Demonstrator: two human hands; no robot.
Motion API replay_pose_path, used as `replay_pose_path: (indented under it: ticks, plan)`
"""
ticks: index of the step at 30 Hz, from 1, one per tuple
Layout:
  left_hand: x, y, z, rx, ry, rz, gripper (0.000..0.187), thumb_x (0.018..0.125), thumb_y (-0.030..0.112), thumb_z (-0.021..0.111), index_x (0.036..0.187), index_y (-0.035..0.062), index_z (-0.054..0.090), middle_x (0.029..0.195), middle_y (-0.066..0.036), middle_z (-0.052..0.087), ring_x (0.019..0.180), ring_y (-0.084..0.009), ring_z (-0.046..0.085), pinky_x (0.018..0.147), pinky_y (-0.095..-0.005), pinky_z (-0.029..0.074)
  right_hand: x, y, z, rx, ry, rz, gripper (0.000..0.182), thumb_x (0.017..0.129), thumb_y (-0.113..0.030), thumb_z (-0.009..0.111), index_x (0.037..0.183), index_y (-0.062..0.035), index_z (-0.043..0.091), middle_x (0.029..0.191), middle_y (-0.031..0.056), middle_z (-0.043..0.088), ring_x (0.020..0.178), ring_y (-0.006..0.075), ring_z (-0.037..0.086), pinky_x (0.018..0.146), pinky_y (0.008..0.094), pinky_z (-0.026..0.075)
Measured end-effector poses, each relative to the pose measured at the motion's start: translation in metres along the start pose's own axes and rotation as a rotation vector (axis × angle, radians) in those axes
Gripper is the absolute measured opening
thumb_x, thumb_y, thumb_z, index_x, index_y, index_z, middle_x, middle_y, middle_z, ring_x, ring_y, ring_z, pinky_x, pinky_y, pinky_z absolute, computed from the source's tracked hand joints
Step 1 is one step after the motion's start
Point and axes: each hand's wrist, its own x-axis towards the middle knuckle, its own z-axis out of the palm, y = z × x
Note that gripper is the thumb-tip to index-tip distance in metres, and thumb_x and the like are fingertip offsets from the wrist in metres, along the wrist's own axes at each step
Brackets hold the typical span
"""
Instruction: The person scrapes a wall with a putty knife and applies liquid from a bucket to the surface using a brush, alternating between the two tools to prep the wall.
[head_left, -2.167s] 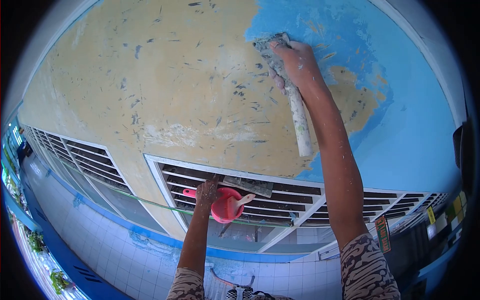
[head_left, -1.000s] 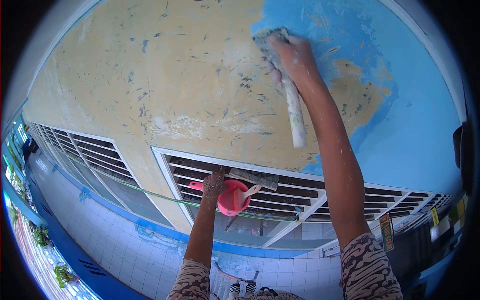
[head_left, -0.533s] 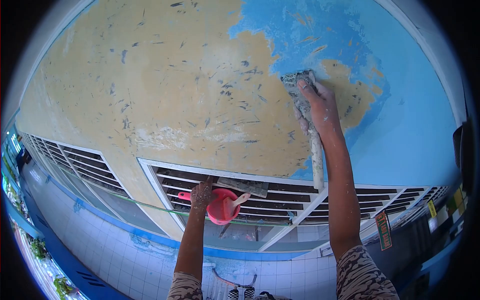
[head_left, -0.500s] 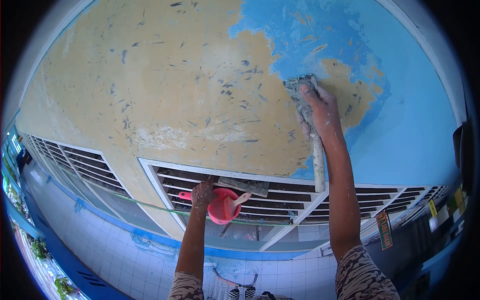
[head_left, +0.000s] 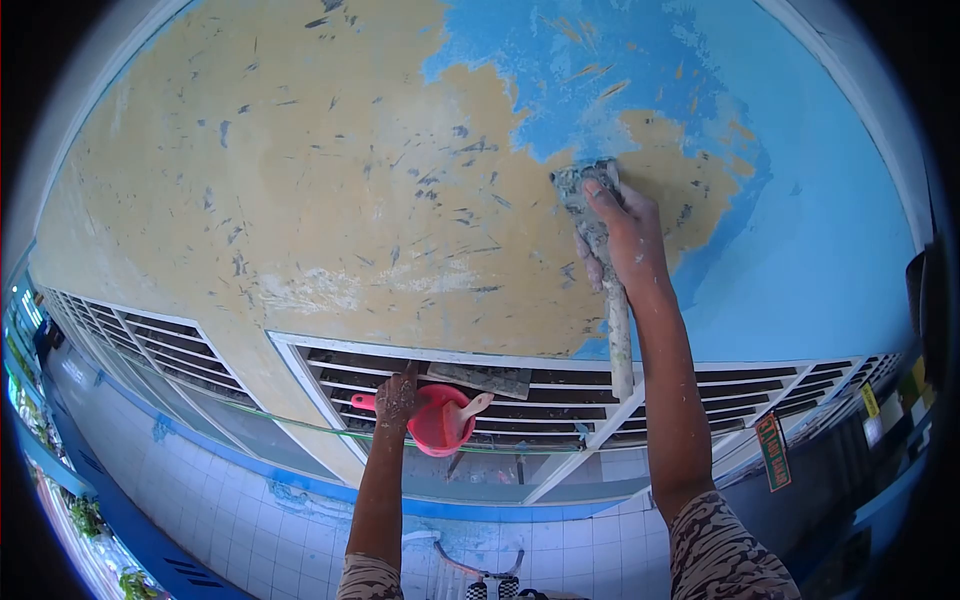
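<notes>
My right hand (head_left: 625, 215) is wrapped around a putty-smeared scraper (head_left: 619, 340); its wide blade lies against the wall (head_left: 350, 190) and its long pale handle points down. Tan, patchy paint beside the blade meets bright blue above and to the right. Lower left, my left hand (head_left: 397, 397) closes over the handle of a pink dipper (head_left: 428, 437) at the window slats, one finger reaching up to the frame; most fingertips are hidden. A brush with a pale handle (head_left: 477, 405) leans in the dipper. Right beside it, a flat grey board (head_left: 482, 380) lies on the slats.
White louvred slats (head_left: 570, 410) run below the wall, with a thin green line (head_left: 350, 433) strung across them. A ladder top (head_left: 480, 572) shows beneath me over the tiled floor (head_left: 250, 520). A small sign (head_left: 772, 450) hangs at right.
The view has shifted slightly, so the wall and window appear a little lower and further left. The scraper blade has slid slightly down the wall; my left hand stays at the dipper.
</notes>
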Motion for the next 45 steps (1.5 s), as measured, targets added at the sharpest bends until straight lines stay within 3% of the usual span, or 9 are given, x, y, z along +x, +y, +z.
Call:
replay_pose_path:
  ticks: [9, 10, 13, 15, 21, 24, 30, 37, 45]
  plan:
    - [-0.003, -0.003, 0.004, 0.025, 0.032, 0.018, 0.09, 0.076, 0.039, 0.084, 0.152, 0.0144, 0.043, 0.11, -0.025, 0.072, 0.106, -0.0437, 0.07, 0.093, -0.0538, 0.057, -0.008, 0.014, -0.016, -0.013, 0.011, 0.037, 0.03, 0.104, -0.031, 0.061, 0.103, -0.0012, 0.065, 0.06, 0.008, 0.059, 0.04, 0.0141, 0.053, 0.033, 0.0317, 0.037]
    - [0.0, 0.0, 0.001, -0.025, -0.032, -0.027, 0.096, 0.072, 0.041, 0.088, 0.151, 0.0094, 0.043, 0.115, -0.028, 0.07, 0.111, -0.0457, 0.068, 0.098, -0.0567, 0.053, -0.009, 0.015, -0.017, -0.02, 0.019, 0.048, 0.03, 0.104, -0.031, 0.061, 0.103, -0.0012, 0.065, 0.06, 0.008, 0.059, 0.04, 0.0141, 0.053, 0.033, 0.0317, 0.037]
    - [-0.006, 0.01, -0.009, -0.016, -0.041, -0.051, 0.093, 0.072, 0.039, 0.088, 0.149, 0.0088, 0.045, 0.117, -0.029, 0.07, 0.113, -0.0455, 0.067, 0.099, -0.0567, 0.053, -0.013, 0.019, -0.021, -0.013, 0.001, 0.029, 0.032, 0.105, -0.033, 0.061, 0.102, -0.0006, 0.065, 0.059, 0.0084, 0.059, 0.037, 0.0147, 0.052, 0.033, 0.0319, 0.038]
    - [-0.002, -0.002, 0.003, 0.004, 0.027, -0.012, 0.093, 0.072, 0.039, 0.088, 0.148, 0.0096, 0.045, 0.116, -0.029, 0.071, 0.112, -0.0459, 0.067, 0.098, -0.0563, 0.053, -0.014, 0.021, -0.02, -0.014, 0.001, -0.033, 0.034, 0.104, -0.034, 0.061, 0.099, -0.0008, 0.064, 0.06, 0.0081, 0.059, 0.038, 0.0154, 0.052, 0.034, 0.0318, 0.039]
    - [-0.009, 0.016, -0.011, -0.021, -0.094, -0.072, 0.094, 0.071, 0.04, 0.088, 0.149, 0.0125, 0.043, 0.116, -0.029, 0.071, 0.113, -0.0465, 0.067, 0.099, -0.056, 0.053, -0.004, 0.015, -0.015, 0.001, -0.046, -0.024, 0.034, 0.104, -0.033, 0.059, 0.099, -0.0002, 0.064, 0.06, 0.0083, 0.059, 0.038, 0.0143, 0.052, 0.035, 0.0316, 0.039]
    - [-0.009, 0.011, -0.012, 0.013, 0.023, -0.007, 0.085, 0.075, 0.035, 0.084, 0.147, 0.0124, 0.045, 0.105, -0.028, 0.073, 0.105, -0.0451, 0.07, 0.093, -0.0547, 0.057, -0.016, 0.021, -0.017, -0.034, 0.007, -0.002, 0.034, 0.105, -0.033, 0.058, 0.101, 0.0002, 0.063, 0.058, 0.0081, 0.059, 0.036, 0.0141, 0.05, 0.035, 0.0313, 0.039]
    - [-0.005, 0.011, -0.01, -0.029, -0.056, -0.061, 0.096, 0.071, 0.038, 0.089, 0.15, 0.0125, 0.042, 0.116, -0.028, 0.071, 0.113, -0.0463, 0.067, 0.098, -0.0564, 0.053, 0.002, 0.008, 0.0, 0.021, -0.068, -0.05, 0.033, 0.105, -0.033, 0.058, 0.104, 0.0, 0.063, 0.058, 0.0078, 0.059, 0.037, 0.0139, 0.05, 0.034, 0.0312, 0.038]
    - [-0.01, 0.008, -0.008, 0.023, 0.023, 0.014, 0.09, 0.074, 0.036, 0.085, 0.15, 0.0142, 0.042, 0.109, -0.029, 0.072, 0.107, -0.0441, 0.07, 0.093, -0.0552, 0.056, -0.012, 0.02, 0.0, -0.035, -0.035, 0.039, 0.034, 0.105, -0.033, 0.057, 0.103, 0.0001, 0.062, 0.058, 0.0079, 0.058, 0.036, 0.0136, 0.05, 0.034, 0.0315, 0.038]
    - [-0.006, 0.01, -0.011, 0.011, 0.036, -0.011, 0.089, 0.074, 0.036, 0.085, 0.149, 0.0139, 0.043, 0.107, -0.027, 0.073, 0.106, -0.0466, 0.07, 0.093, -0.0563, 0.056, -0.015, 0.033, 0.006, 0.005, -0.013, -0.031, 0.033, 0.105, -0.031, 0.057, 0.096, 0.0005, 0.061, 0.057, 0.0078, 0.057, 0.037, 0.0148, 0.05, 0.035, 0.032, 0.039]
